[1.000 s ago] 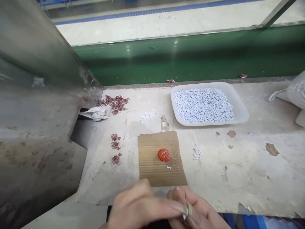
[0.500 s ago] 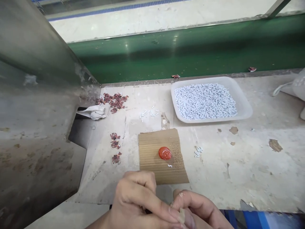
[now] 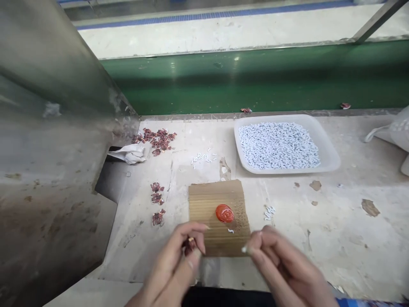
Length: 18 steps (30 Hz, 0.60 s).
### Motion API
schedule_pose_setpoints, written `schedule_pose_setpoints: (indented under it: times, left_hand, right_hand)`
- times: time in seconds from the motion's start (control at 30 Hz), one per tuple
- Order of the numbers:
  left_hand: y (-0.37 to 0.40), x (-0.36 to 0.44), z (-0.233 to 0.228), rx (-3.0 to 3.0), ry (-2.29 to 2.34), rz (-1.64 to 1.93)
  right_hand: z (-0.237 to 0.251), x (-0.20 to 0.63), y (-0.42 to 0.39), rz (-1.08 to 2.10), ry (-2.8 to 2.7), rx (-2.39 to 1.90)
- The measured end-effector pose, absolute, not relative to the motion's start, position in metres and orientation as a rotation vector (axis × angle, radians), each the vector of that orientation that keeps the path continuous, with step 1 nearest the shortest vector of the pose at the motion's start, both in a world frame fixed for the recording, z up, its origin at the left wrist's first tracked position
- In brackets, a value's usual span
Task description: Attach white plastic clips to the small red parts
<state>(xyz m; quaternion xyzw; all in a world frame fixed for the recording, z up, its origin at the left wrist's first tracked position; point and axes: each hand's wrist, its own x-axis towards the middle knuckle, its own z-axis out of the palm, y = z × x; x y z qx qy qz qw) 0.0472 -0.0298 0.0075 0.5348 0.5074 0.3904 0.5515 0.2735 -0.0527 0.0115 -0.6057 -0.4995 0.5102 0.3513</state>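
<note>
My left hand (image 3: 179, 260) is closed around a small dark red figure (image 3: 189, 245), partly hidden by the fingers. To its right, my right hand (image 3: 281, 264) pinches a tiny whitish piece (image 3: 244, 249) between thumb and forefinger. Both hands hover over the near edge of a brown cardboard piece (image 3: 204, 204). On the cardboard lies a glossy orange-red blob (image 3: 225, 213), with one white wavy piece (image 3: 230, 231) just below it. Several white wavy pieces (image 3: 269, 212) lie to the right of the cardboard.
A translucent tray (image 3: 329, 157) full of small pale pieces stands at the back right. Several dark red figures (image 3: 158, 138) are heaped at the back left, with a short column of others (image 3: 157, 198) nearer. A metal panel (image 3: 64, 170) bounds the left side.
My hands, together before, have moved apart. The dark red figure now shows in the left hand and the tiny whitish piece at the right fingertips. The view has shifted slightly.
</note>
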Motion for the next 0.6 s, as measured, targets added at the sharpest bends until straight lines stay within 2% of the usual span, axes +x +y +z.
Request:
schedule_pose_setpoints:
  times: [0.07, 0.13, 0.37, 0.6]
  left_hand:
    - [-0.027, 0.028, 0.006, 1.295, 1.329, 0.827]
    - [-0.023, 0.011, 0.003, 1.335, 1.382, 0.768]
    - [-0.016, -0.008, -0.007, 1.334, 1.342, 0.864]
    - [-0.013, -0.002, 0.001, 0.974, 1.312, 0.913]
  right_hand:
    - [0.008, 0.289, -0.031, 0.863, -1.814, -1.626]
    - [0.007, 0.298, -0.011, 0.637, -2.125, -1.579]
    - [0.008, 0.294, 0.011, 0.598, -2.481, -1.414]
    - [0.008, 0.29, 0.016, 0.48, -2.575, -1.358]
